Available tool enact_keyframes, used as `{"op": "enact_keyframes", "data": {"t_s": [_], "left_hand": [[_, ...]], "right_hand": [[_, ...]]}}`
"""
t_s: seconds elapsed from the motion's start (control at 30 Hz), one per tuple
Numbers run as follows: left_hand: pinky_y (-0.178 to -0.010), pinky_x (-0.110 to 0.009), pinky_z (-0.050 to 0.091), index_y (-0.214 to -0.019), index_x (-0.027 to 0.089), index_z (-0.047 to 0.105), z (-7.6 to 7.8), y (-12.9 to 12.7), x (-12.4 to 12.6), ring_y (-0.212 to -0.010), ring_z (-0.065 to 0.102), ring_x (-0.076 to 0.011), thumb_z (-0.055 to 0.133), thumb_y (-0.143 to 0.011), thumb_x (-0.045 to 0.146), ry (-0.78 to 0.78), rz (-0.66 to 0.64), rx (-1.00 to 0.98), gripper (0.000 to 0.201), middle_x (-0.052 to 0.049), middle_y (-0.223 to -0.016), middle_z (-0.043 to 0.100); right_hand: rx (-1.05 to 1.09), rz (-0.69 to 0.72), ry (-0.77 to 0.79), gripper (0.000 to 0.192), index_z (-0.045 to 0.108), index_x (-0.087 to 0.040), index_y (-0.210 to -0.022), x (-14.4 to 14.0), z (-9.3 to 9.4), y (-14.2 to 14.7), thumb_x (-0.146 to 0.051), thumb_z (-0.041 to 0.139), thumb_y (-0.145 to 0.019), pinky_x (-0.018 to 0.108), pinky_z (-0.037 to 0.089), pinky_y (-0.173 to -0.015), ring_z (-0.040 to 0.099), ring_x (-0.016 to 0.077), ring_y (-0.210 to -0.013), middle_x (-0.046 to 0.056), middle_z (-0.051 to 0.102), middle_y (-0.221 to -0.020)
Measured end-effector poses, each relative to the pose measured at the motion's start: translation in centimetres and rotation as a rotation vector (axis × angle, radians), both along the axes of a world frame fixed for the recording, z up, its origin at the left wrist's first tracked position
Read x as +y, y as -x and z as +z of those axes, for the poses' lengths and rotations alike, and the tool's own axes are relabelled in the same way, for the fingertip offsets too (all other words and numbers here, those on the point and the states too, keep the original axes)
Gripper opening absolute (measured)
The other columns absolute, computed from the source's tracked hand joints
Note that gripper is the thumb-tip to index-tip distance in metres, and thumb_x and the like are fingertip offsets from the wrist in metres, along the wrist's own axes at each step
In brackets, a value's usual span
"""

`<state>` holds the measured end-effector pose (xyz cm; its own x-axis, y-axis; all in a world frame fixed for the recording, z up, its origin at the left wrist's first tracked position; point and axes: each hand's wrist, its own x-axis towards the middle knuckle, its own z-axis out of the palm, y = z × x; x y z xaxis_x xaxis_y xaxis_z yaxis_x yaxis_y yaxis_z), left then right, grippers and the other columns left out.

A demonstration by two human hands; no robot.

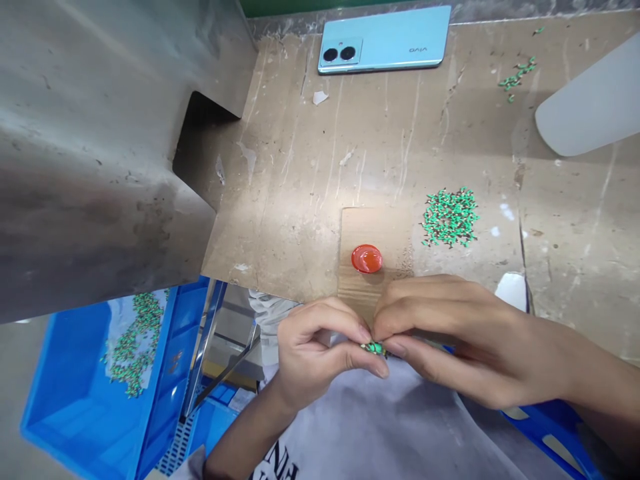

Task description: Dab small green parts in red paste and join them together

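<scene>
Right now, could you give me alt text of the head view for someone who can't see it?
Two hands, the left hand and right hand, pinch a small green part between their fingertips at a worn table's edge. A pile of green parts, a red cap and a light blue phone lie on the table.

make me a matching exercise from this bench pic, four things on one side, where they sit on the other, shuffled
Things:
1. light blue phone
2. red cap
3. pile of green pieces
4. blue crate

Places:
A. on the cardboard strip
B. below the bench, at left
C. at the bench's far edge
D. right of the cardboard strip

Pairs: 1-C, 2-A, 3-D, 4-B
</scene>
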<state>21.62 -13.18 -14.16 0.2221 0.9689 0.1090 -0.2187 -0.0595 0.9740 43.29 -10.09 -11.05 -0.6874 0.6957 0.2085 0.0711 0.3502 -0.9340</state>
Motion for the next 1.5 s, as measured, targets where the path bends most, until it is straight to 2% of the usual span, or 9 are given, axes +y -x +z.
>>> {"op": "enact_keyframes", "data": {"t_s": [0.23, 0.43, 0.7, 0.87, 1.0, 1.1, 1.2, 1.33, 1.5], "left_hand": [[-0.06, -0.022, 0.059, -0.083, 0.019, 0.077, -0.4, -0.1, 0.0, -0.059, 0.071, -0.0129, 0.102, -0.072, 0.024, -0.098, 0.039, 0.048, 0.027, 0.001, -0.072, 0.078], [-0.057, -0.019, 0.058, -0.083, 0.018, 0.077, -0.4, -0.2, -0.1, -0.058, 0.072, -0.0118, 0.099, -0.077, 0.022, -0.156, 0.087, 0.049, 0.022, 0.001, -0.069, 0.077], [-0.058, -0.017, 0.06, -0.083, 0.016, 0.079, -0.5, -0.2, -0.2, -0.059, 0.073, -0.012, 0.096, -0.081, 0.019, -0.155, 0.094, -0.021, 0.017, -0.001, -0.07, 0.078], [-0.062, -0.017, 0.061, -0.085, 0.016, 0.078, -0.6, 0.1, 0.0, -0.063, 0.074, -0.0116, 0.102, -0.07, 0.015, -0.164, 0.079, 0.046, 0.028, 0.001, -0.074, 0.078], [-0.064, -0.016, 0.06, -0.093, 0.018, 0.078, 0.1, 0.3, -0.1, -0.064, 0.072, -0.0108, 0.103, -0.069, 0.016, -0.138, 0.085, 0.117, 0.035, 0.002, -0.076, 0.078], [-0.064, -0.018, 0.06, -0.102, 0.018, 0.079, 0.7, 0.5, -0.3, -0.064, 0.071, -0.0117, 0.101, -0.073, 0.019, -0.051, 0.086, 0.186, 0.036, 0.001, -0.077, 0.078], [-0.066, -0.02, 0.059, -0.105, 0.017, 0.08, 1.4, 0.6, -0.4, -0.064, 0.069, -0.0123, 0.093, -0.084, 0.019, -0.067, 0.04, 0.237, 0.025, -0.003, -0.08, 0.078], [-0.062, -0.02, 0.057, -0.105, 0.015, 0.079, 2.0, 0.7, -0.3, -0.062, 0.067, -0.0122, 0.083, -0.087, 0.01, -0.168, 0.021, 0.316, 0.019, -0.003, -0.077, 0.076], [-0.057, -0.022, 0.055, -0.102, 0.016, 0.077, 2.3, 0.5, -0.6, -0.057, 0.066, -0.0126, 0.073, -0.084, 0.004, -0.175, 0.046, 0.361, 0.022, -0.001, -0.071, 0.073]], "right_hand": [[0.009, 0.004, -0.018, 0.017, 0.066, -0.019, -0.11, -0.3, -0.3, 0.0, -0.007, 0.057, -0.102, 0.026, 0.049, -0.075, 0.064, 0.0127, -0.077, 0.001, 0.069, -0.088], [-0.049, 0.013, 0.065, 0.01, 0.065, -0.02, -0.107, -0.3, -0.2, -0.1, -0.012, 0.062, -0.103, 0.023, 0.048, -0.07, 0.064, 0.0114, -0.073, -0.001, 0.07, -0.085], [-0.015, 0.002, 0.076, 0.01, 0.067, -0.017, -0.104, -0.6, -0.3, 0.1, -0.014, 0.058, -0.108, 0.023, 0.047, -0.068, 0.064, 0.0102, -0.071, 0.0, 0.072, -0.083], [0.023, -0.043, 0.08, 0.012, 0.067, -0.016, -0.114, -0.6, -0.4, 0.2, -0.012, 0.06, -0.106, 0.02, 0.05, -0.069, 0.067, 0.0091, -0.074, 0.0, 0.076, -0.091], [-0.011, -0.046, -0.046, 0.011, 0.067, -0.017, -0.111, -0.6, -0.9, 0.1, -0.015, 0.055, -0.11, 0.022, 0.052, -0.071, 0.067, 0.0109, -0.075, 0.0, 0.073, -0.087], [-0.019, -0.087, -0.287, 0.012, 0.065, -0.016, -0.113, -0.6, -1.3, 0.0, -0.015, 0.053, -0.112, 0.029, 0.055, -0.076, 0.069, 0.0155, -0.08, 0.004, 0.074, -0.09], [-0.05, -0.079, -0.472, 0.019, 0.064, -0.012, -0.118, -0.6, -1.6, -0.1, -0.012, 0.045, -0.113, 0.034, 0.056, -0.073, 0.071, 0.0195, -0.085, 0.009, 0.077, -0.096], [-0.038, -0.129, -0.598, 0.032, 0.068, -0.009, -0.116, -0.9, -2.1, -0.2, -0.01, 0.037, -0.111, 0.038, 0.057, -0.07, 0.072, 0.0231, -0.088, 0.015, 0.077, -0.104], [-0.053, -0.144, -0.674, 0.023, 0.072, -0.01, -0.111, -1.2, -2.4, -0.1, -0.009, 0.05, -0.106, 0.037, 0.058, -0.069, 0.073, 0.0237, -0.09, 0.014, 0.076, -0.102]]}}
